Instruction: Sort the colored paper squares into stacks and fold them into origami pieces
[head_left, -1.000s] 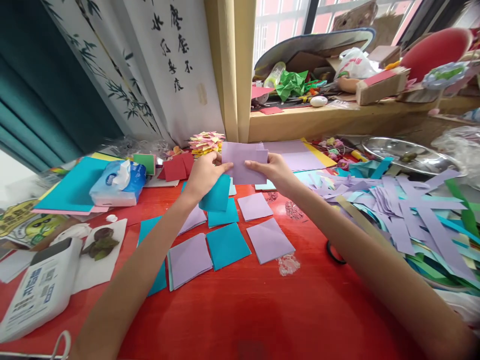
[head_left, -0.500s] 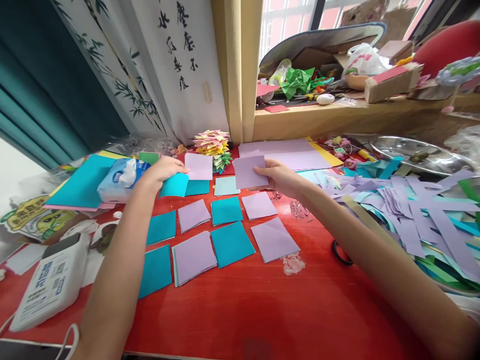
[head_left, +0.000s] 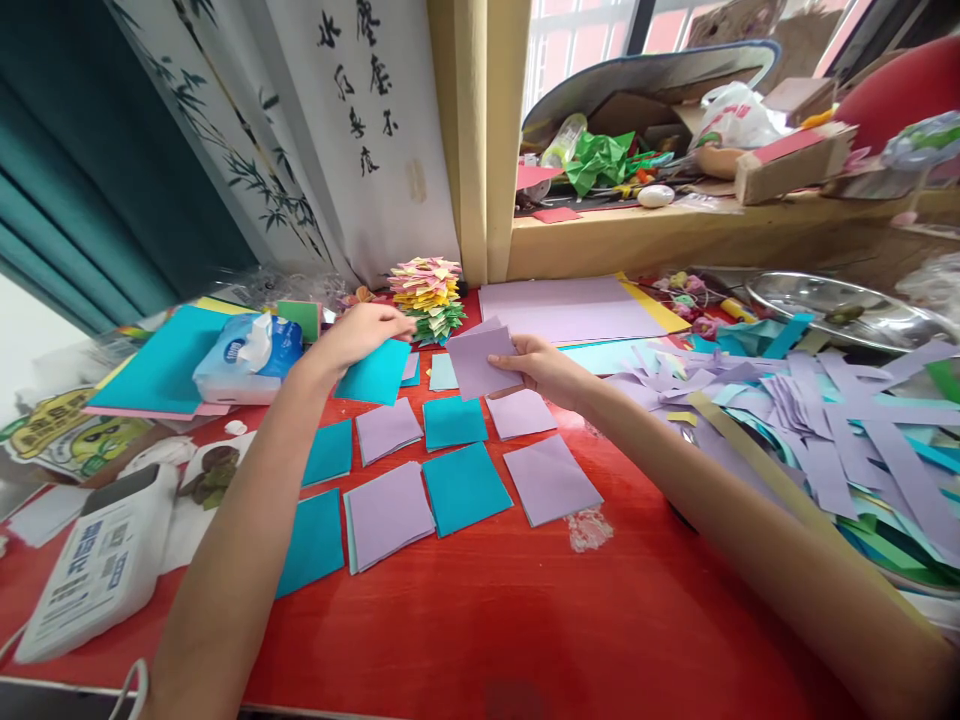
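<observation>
My right hand (head_left: 536, 365) pinches a few lilac paper squares (head_left: 474, 365), slightly fanned, above the back of the rows. My left hand (head_left: 371, 332) is closed on a teal paper square (head_left: 377, 374), held tilted near the back left. Partly hidden behind that square lies a pile with a lilac top (head_left: 411, 366) and teal below. A pale blue square (head_left: 442, 372) shows between the hands. In front, small piles lie in rows on the red table (head_left: 480, 620), among them a teal pile (head_left: 466, 488), a lilac pile (head_left: 390, 515) and another lilac pile (head_left: 553, 478).
On the right lies a heap of paper strips (head_left: 810, 430) beside a metal bowl (head_left: 847, 305). A tissue pack (head_left: 244, 365) and a white device (head_left: 97, 565) stand left. Behind are a folded-paper stack (head_left: 427, 300) and large lilac sheets (head_left: 562, 308).
My left hand has moved right, bringing the teal square with it. The lilac square by its fingers now lies on the pile behind. My right hand's lilac squares have shifted slightly left and tilted.
</observation>
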